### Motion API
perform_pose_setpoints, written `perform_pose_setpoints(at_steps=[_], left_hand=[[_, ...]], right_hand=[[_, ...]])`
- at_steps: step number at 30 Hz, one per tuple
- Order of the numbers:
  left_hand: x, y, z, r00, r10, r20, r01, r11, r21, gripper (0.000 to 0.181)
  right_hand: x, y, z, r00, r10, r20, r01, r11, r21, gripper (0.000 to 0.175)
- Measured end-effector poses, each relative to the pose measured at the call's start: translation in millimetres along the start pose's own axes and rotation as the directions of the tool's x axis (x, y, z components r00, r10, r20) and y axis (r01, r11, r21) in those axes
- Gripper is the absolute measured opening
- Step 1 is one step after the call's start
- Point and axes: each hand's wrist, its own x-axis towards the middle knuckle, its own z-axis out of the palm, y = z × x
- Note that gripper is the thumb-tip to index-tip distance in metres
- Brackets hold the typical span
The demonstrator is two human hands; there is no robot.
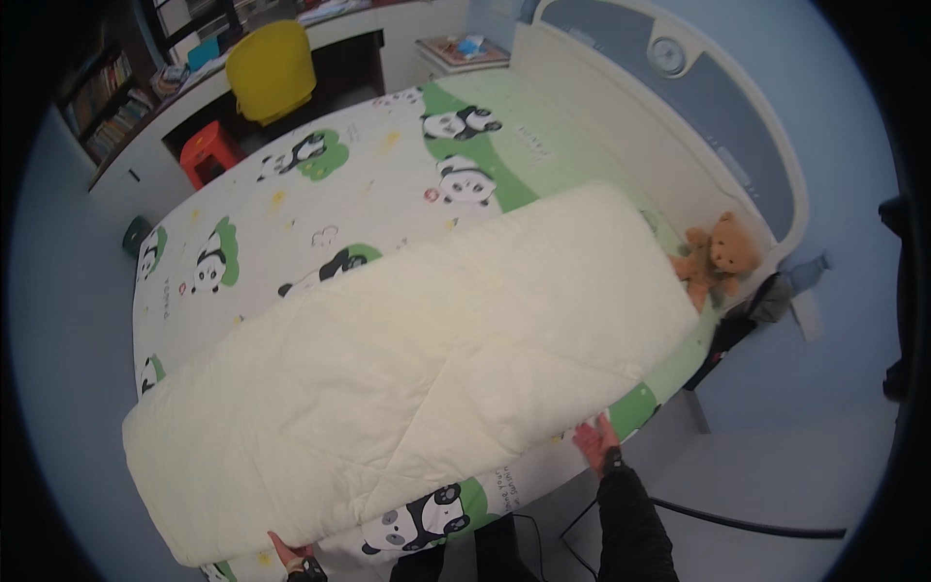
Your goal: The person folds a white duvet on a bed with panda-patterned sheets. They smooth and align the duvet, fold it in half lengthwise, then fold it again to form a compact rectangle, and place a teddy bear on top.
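A cream quilt (407, 364), folded into a long thick strip, lies along the near side of a bed with a panda-print sheet (393, 189). At its lower left edge is my left hand (289, 551), thumb raised, the fingers partly hidden against the fabric; whether it grips cannot be told. My right hand (598, 441) is beside the quilt's near edge farther right, palm partly visible and fingers spread, with nothing seen in it. A dark band circles each wrist.
A brown teddy bear (716, 254) leans on the white headboard (596, 120) at the right. Beyond the bed are a yellow chair (273, 73), a red stool (211, 153) and a nightstand (465, 54). A black tube (749, 522) crosses the floor near my right arm.
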Motion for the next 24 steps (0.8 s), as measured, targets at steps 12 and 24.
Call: perform_pose_setpoints(at_steps=[12,24], left_hand=[[-14.5,-93.3,37.2,0.985,-0.171,-0.037,0.175,0.971,0.162,0.051],[-32.5,-108.5,67.5,1.000,-0.018,0.023,0.015,0.996,0.089,0.064]], right_hand=[[44.6,-57.5,37.0,0.975,-0.180,0.131,0.155,0.972,0.178,0.043],[56.8,-73.6,37.2,0.972,-0.098,0.213,0.070,0.988,0.135,0.053]])
